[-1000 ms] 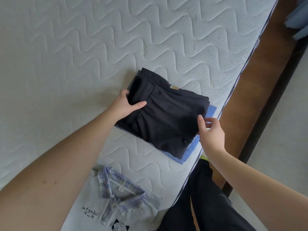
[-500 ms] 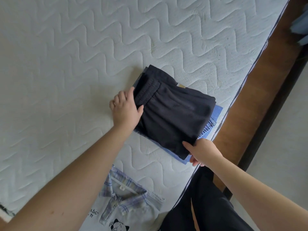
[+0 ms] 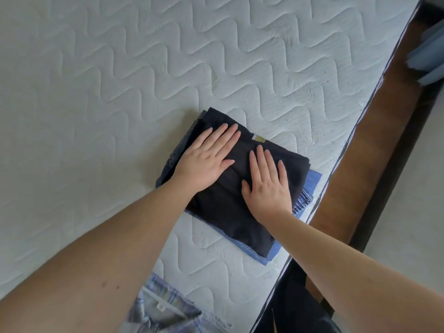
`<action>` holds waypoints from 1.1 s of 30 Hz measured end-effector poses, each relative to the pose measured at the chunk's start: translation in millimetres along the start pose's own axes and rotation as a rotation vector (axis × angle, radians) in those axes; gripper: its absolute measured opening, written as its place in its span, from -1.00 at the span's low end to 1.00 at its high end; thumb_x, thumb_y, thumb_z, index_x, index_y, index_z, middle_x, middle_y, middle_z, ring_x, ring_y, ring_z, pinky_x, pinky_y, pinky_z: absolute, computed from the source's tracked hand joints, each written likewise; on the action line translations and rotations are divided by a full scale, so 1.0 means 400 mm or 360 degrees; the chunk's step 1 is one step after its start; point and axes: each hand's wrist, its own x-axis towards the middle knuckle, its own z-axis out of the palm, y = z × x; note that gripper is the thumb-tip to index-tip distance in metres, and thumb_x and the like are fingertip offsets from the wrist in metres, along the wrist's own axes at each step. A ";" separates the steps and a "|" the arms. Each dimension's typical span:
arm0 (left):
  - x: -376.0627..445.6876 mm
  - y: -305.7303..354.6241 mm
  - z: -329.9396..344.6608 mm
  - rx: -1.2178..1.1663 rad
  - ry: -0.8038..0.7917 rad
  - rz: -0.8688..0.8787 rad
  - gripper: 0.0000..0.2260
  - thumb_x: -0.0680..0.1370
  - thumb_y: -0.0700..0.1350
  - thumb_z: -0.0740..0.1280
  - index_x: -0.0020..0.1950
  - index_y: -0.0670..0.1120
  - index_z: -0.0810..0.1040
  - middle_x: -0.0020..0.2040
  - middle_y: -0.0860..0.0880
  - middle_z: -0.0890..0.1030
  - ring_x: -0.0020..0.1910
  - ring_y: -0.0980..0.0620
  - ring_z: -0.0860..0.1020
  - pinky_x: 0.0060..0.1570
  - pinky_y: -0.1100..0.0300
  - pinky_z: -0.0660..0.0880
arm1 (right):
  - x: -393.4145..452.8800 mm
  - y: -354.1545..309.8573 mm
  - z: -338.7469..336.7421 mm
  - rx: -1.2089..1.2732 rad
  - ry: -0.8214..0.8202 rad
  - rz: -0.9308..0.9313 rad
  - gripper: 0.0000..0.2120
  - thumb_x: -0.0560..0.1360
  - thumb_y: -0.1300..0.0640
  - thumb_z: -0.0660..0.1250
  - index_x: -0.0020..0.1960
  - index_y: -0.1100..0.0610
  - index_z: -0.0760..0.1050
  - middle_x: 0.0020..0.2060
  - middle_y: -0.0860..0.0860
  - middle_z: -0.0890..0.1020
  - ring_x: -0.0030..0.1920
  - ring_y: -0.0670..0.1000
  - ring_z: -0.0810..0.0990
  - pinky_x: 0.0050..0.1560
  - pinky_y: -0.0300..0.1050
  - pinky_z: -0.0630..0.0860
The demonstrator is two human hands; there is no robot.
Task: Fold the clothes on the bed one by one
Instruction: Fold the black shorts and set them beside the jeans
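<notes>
Both your left hand [image 3: 204,162] and right hand [image 3: 268,186] lie flat, fingers straight, pressing the black garment [image 3: 230,212] atop the blue jeans [image 3: 311,182] at centre frame near the mattress edge [image 3: 336,169]; uneven pressure could skew the stack or push it off.

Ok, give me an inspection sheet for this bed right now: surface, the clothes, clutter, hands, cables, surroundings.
Surface: white quilted mattress, wavy stitching.
Job's things: folded black garment tops a stack near the right edge; folded blue denim shows underneath. A plaid-collared shirt lies at the near edge, partly out of view.
Clutter: nothing seen.
Grip: left hand and right hand both lie flat on the black garment with fingers straight, neither curled round it.
Cables: nothing seen.
Surroundings: brown wooden bed frame along the mattress's right side; pale floor beyond; a blue-grey item at the upper right, too cropped to name.
</notes>
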 end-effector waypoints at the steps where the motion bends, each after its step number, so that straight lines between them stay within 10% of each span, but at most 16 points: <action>1: -0.008 -0.009 0.010 -0.0012 0.0029 -0.0013 -0.47 0.70 0.14 -0.01 0.60 -0.08 0.09 0.59 -0.03 0.13 0.56 0.00 0.12 0.48 0.01 0.23 | 0.006 0.010 0.011 -0.0028 -0.0013 0.0023 -0.32 0.59 -0.11 0.15 0.60 0.14 0.04 0.59 0.09 0.05 0.58 0.08 0.02 0.55 0.12 -0.10; 9: -0.040 -0.021 0.040 -0.0212 0.0057 -0.0198 -0.51 0.68 0.09 0.07 0.60 -0.02 0.13 0.60 -0.04 0.12 0.57 -0.01 0.11 0.49 -0.07 0.17 | -0.033 0.096 0.002 -0.0124 -0.0224 0.0416 -0.02 0.46 -0.52 -0.11 0.61 0.16 -0.12 0.59 0.13 -0.05 0.59 0.09 -0.09 0.55 0.13 -0.11; 20: -0.145 0.056 -0.072 -0.0377 0.0116 -0.0276 -0.48 0.68 0.03 0.10 0.58 -0.16 0.11 0.59 -0.12 0.11 0.57 -0.07 0.12 0.50 -0.08 0.17 | -0.184 -0.066 -0.012 0.0033 -0.0064 -0.0167 -0.36 0.64 -0.12 -0.01 0.58 0.24 0.07 0.58 0.14 0.08 0.58 0.09 0.04 0.53 0.06 0.04; 33: -0.297 0.086 -0.048 -0.0090 -0.0251 -0.0447 -0.49 0.68 0.15 0.03 0.61 0.02 0.08 0.61 0.00 0.07 0.57 -0.07 0.11 0.49 -0.13 0.13 | -0.274 0.028 -0.009 -0.0192 -0.0450 -0.0177 -0.39 0.66 -0.18 -0.10 0.61 0.11 -0.03 0.59 0.05 0.02 0.58 0.04 -0.03 0.56 0.01 -0.09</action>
